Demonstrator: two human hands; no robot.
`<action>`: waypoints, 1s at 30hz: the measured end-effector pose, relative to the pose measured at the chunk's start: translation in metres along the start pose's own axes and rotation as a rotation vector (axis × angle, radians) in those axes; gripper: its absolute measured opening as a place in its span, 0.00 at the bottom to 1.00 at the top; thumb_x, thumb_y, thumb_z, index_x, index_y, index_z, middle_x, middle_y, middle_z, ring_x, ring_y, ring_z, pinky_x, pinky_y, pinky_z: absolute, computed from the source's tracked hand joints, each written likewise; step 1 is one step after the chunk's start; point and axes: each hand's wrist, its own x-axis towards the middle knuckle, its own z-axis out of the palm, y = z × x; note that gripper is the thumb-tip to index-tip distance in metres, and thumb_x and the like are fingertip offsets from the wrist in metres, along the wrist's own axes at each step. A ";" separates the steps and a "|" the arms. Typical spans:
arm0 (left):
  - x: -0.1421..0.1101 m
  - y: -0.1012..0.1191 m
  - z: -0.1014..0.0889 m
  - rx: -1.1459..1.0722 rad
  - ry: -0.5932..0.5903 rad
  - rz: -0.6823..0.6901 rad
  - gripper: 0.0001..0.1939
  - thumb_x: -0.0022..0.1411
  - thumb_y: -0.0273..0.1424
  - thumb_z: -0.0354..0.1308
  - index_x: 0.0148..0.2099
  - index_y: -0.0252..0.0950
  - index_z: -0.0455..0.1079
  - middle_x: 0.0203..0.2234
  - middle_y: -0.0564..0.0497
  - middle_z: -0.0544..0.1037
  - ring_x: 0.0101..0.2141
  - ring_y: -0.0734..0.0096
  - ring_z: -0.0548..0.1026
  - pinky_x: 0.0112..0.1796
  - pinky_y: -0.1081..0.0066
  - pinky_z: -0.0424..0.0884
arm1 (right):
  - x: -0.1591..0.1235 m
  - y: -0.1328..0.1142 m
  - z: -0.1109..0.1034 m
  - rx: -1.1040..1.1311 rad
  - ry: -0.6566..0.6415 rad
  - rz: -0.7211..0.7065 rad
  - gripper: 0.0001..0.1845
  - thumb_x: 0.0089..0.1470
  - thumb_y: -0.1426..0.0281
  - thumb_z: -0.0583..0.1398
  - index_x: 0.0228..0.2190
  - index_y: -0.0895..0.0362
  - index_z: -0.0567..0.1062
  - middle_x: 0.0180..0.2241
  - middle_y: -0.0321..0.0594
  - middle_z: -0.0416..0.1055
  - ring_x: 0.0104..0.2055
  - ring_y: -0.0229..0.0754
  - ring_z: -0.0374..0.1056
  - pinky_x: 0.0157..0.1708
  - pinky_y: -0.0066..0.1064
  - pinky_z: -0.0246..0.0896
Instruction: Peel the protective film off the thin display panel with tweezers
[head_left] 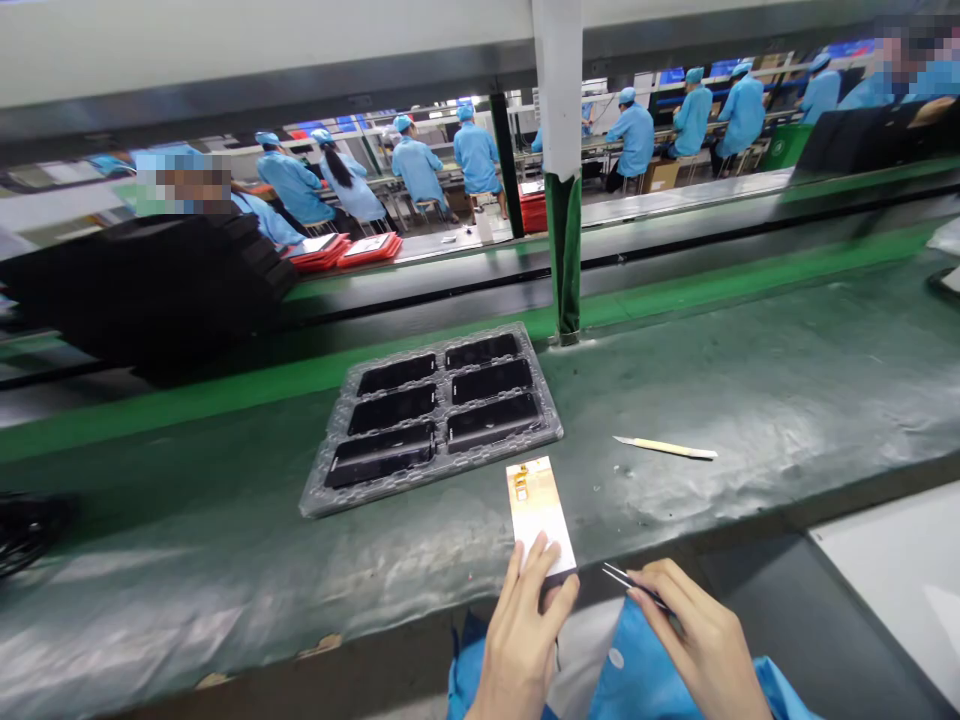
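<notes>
At the bench's near edge lies a phone screen point(541, 505), its shiny pale back facing up and a small orange flex cable point(521, 482) at its far end. My left hand point(523, 625) rests over the near end of the screen, fingers on its back and thumb along its right side. In my right hand point(694, 625) is a pair of tweezers point(626, 578), pinched between thumb and fingers. Their two tips are apart, pointing left toward the screen without touching it. A clear plastic tray point(442, 467) beyond holds several black phone screens point(491, 380).
A pale-handled knife point(666, 447) lies on the green mat point(750, 400) to the right. A post point(564, 250) stands behind the tray. Black stacked trays point(142, 290) and red folders point(371, 249) sit across the line, where several people in blue work. A dark coiled object point(30, 530) is far left.
</notes>
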 end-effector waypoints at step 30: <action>0.004 -0.008 -0.003 0.028 -0.017 0.035 0.22 0.65 0.12 0.44 0.47 0.35 0.75 0.49 0.42 0.78 0.60 0.62 0.69 0.59 0.55 0.69 | -0.001 0.000 0.001 0.036 -0.026 0.054 0.11 0.67 0.64 0.53 0.40 0.51 0.76 0.33 0.38 0.76 0.34 0.40 0.76 0.33 0.25 0.71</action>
